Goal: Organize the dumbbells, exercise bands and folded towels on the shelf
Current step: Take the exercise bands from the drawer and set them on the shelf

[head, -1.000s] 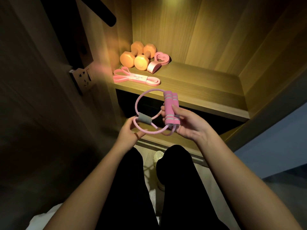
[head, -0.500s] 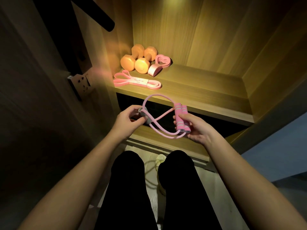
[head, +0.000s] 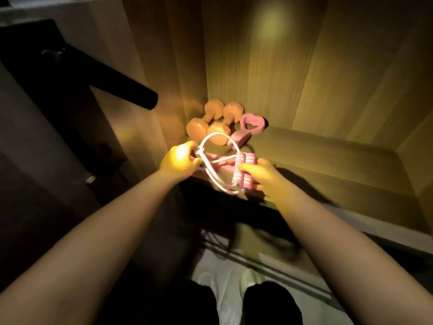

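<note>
I hold a pink figure-eight exercise band [head: 212, 171] over the front left of the lit wooden shelf [head: 328, 160]. My left hand [head: 179, 159] pinches its grey middle joint. My right hand [head: 260, 175] grips its two pink foam handles [head: 243, 171], held side by side. Two orange dumbbells [head: 210, 123] lie in the shelf's back left corner. A pink heart-shaped band stack [head: 248, 127] lies just right of them. A flat pink loop band [head: 222, 161] lies on the shelf, mostly hidden behind the band I hold.
A dark door with a black lever handle [head: 121, 90] stands open at the left. Wooden cabinet walls close the shelf at the back and right. Below are a lower shelf edge, my dark trousers and pale shoes [head: 248, 277] on the floor.
Both hands have carried the figure-eight band up and forward, from in front of the lower shelf to over the upper shelf's front left, above the flat loop band. The view has tilted closer.
</note>
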